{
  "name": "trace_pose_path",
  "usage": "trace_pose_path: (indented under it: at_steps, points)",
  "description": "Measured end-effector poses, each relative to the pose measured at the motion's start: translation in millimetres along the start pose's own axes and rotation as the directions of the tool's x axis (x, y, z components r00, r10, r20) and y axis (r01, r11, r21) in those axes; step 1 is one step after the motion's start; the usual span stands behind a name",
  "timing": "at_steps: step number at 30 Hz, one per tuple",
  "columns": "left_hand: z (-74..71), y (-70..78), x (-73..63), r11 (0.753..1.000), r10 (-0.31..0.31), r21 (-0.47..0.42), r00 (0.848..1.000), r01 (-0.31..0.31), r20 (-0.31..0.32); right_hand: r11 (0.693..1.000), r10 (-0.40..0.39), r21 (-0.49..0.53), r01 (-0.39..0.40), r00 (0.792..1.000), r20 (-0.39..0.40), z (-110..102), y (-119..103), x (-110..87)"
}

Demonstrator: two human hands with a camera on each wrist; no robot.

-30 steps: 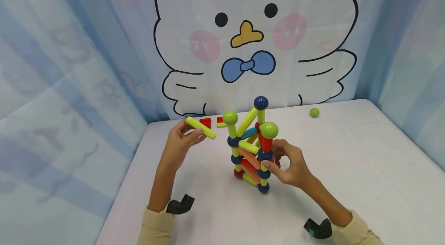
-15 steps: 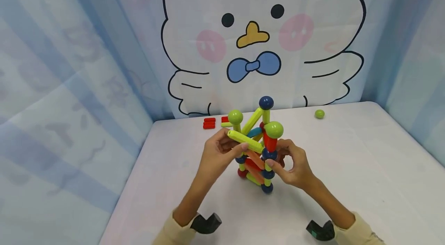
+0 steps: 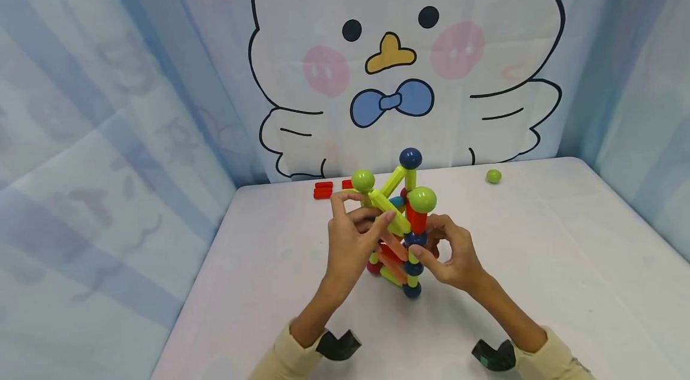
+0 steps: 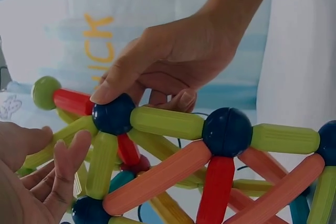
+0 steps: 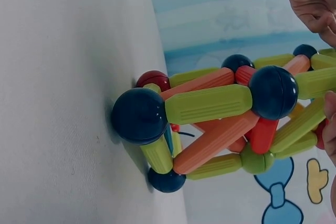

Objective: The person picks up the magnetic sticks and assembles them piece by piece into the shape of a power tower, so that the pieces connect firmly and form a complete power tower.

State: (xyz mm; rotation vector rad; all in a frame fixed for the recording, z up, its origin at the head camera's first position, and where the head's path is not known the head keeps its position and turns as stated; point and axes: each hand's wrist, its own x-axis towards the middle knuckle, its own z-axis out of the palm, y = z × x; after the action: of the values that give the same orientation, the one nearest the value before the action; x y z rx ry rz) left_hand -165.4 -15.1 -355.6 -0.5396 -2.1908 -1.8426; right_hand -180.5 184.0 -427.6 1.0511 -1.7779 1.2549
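Note:
A tower of magnetic sticks and balls (image 3: 392,267) stands upright on the white table. My right hand (image 3: 455,257) grips its right-hand corner, with the thumb and fingers around a dark blue ball (image 4: 112,115) and the stick beside it. My left hand (image 3: 349,248) pinches a yellow-green stick (image 3: 389,212) at the upper front. This stick slants from near the left light-green ball (image 3: 363,180) down to the blue ball at the right corner. The left fingers hide part of the tower's left side; whether the stick's upper end touches its ball I cannot tell.
Several red sticks (image 3: 323,190) lie at the table's back left edge, partly beside the tower. A loose green ball (image 3: 493,176) sits at the back right. A printed curtain (image 3: 302,20) hangs directly behind the table (image 3: 539,236).
My left hand has carried the yellow-green stick rightward to the tower, and it now lies slanted against the upper front. The right hand keeps its grip on the corner.

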Motion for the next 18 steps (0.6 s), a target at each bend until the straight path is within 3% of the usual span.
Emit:
trace_pose_path:
  at_steps: [4, 12, 18]
  points:
    - [0.7, 1.8, 2.8, 1.000, 0.011, -0.018, 0.999, -0.011, -0.042, 1.000, -0.001, 0.002, 0.001, 1.000, 0.006, -0.6, -0.1, 0.5]
    - [-5.7, 5.1, 14.1, 0.989, 0.073, 0.130, 0.997, -0.068, -0.030, 1.000, 0.014, -0.002, -0.014, 1.000, 0.008, -0.7, -1.5, 2.6]
    - [-7.8, 6.2, 15.8, 0.982, 0.090, 0.171, 0.995, -0.083, -0.036, 1.000, 0.014, -0.006, -0.014, 1.000, 0.008, -1.3, -1.7, 2.5]
